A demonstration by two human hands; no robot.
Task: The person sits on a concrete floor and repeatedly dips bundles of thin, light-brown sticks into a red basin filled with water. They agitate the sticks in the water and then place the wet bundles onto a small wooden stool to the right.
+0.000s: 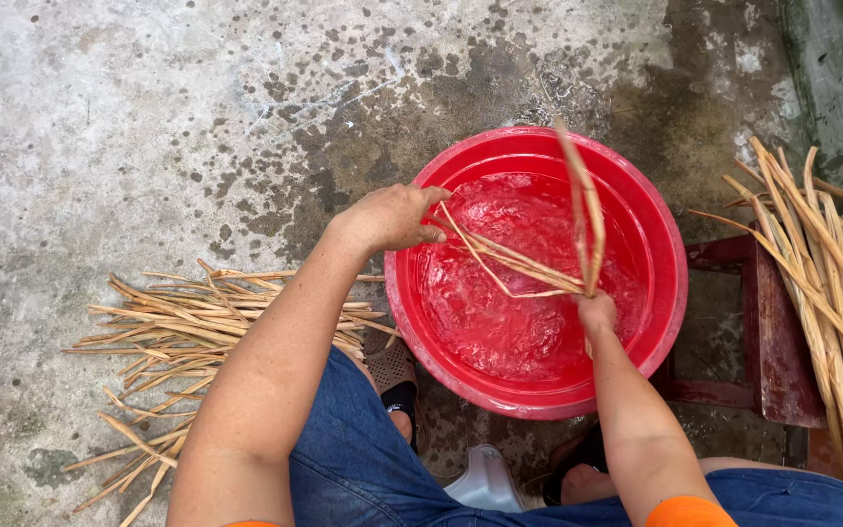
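Stained concrete floor (148, 117) fills the frame. At centre, both hands, left hand (390, 217) and right hand (596, 310), pinch wet reed strips (519, 265) over a red water basin (670, 293); dry strips (182, 337) lie lower left, more strips (831, 283) at right.

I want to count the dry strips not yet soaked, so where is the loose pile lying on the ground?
The loose pile of dry strips lies on the concrete floor at lower left, beside the left arm and left of the red basin.
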